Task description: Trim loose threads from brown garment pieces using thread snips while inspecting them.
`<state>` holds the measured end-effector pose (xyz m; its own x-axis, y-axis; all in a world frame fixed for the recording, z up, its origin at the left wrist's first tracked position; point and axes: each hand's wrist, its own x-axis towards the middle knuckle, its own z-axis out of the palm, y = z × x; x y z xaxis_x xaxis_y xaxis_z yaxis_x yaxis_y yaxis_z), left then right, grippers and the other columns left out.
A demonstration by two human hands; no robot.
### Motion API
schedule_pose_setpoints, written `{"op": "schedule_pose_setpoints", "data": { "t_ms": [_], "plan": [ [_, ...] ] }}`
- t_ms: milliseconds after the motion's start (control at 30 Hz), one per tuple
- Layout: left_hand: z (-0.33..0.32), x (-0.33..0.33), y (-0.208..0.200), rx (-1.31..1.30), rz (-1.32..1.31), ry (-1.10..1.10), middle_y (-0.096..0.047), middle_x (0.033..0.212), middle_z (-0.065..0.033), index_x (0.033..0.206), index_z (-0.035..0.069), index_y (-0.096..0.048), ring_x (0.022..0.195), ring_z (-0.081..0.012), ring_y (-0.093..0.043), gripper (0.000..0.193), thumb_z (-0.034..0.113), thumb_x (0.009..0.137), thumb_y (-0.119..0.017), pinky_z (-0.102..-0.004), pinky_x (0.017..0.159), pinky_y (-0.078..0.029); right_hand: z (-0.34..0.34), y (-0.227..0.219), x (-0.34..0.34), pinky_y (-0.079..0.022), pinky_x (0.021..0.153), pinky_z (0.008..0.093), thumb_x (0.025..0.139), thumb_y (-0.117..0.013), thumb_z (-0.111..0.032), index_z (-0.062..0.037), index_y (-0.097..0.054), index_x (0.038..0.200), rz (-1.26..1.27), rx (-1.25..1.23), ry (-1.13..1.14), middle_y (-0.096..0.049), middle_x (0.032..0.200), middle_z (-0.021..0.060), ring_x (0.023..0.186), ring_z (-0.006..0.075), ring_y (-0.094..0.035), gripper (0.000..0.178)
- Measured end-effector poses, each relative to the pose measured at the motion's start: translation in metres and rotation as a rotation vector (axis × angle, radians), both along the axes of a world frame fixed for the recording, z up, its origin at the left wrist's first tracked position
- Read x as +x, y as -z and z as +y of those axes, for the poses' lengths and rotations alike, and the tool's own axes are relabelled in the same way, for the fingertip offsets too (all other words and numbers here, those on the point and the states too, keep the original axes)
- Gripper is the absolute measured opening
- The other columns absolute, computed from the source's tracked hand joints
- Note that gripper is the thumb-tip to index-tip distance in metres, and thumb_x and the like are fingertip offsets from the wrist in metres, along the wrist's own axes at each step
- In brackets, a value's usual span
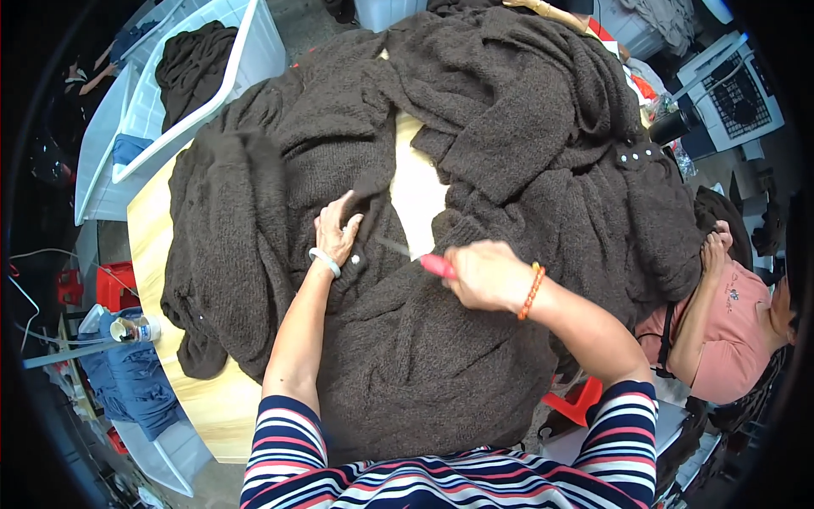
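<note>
Dark brown knitted garments [407, 365] are heaped over the table and down toward my body. My left hand [336, 231], a pale bangle on its wrist, rests on the knit with thumb and forefinger apart. Close to that wrist, a small light button [356, 260] shows on the cloth. In my right hand [490, 276], with orange beads at the wrist, is a pink-handled tool [438, 265]. Its thin metal shaft points left toward my left hand, above the fabric. The tip is blurred, so its exact kind cannot be made out.
The light wooden table [182, 386] shows at its left edge and in a central gap. A white bin [246, 64] with dark knitwear stands far left. A small jar [136, 328] sits by the left edge. A person in pink [733, 331] handles dark cloth at the right.
</note>
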<state>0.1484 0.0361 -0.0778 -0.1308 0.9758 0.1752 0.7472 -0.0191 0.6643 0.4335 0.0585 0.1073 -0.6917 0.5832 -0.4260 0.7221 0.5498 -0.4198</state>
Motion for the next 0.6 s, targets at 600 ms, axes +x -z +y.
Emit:
{"op": "schedule_pose_setpoints", "data": {
  "t_ms": [600],
  "plan": [
    [0.006, -0.017, 0.024, -0.014, -0.605, -0.143, -0.068, 0.098, 0.0003, 0.112, 0.001, -0.066, 0.088, -0.0069, -0.059, 0.022, 0.012, 0.094, -0.060, -0.0236, 0.082, -0.048, 0.030, 0.020, -0.044, -0.052, 0.080, 0.0449, 0.086, -0.058, -0.022, 0.0003, -0.066, 0.092, -0.026, 0.004, 0.033, -0.068, 0.085, 0.0242, 0.088, 0.0372, -0.068, 0.024]
  ]
}}
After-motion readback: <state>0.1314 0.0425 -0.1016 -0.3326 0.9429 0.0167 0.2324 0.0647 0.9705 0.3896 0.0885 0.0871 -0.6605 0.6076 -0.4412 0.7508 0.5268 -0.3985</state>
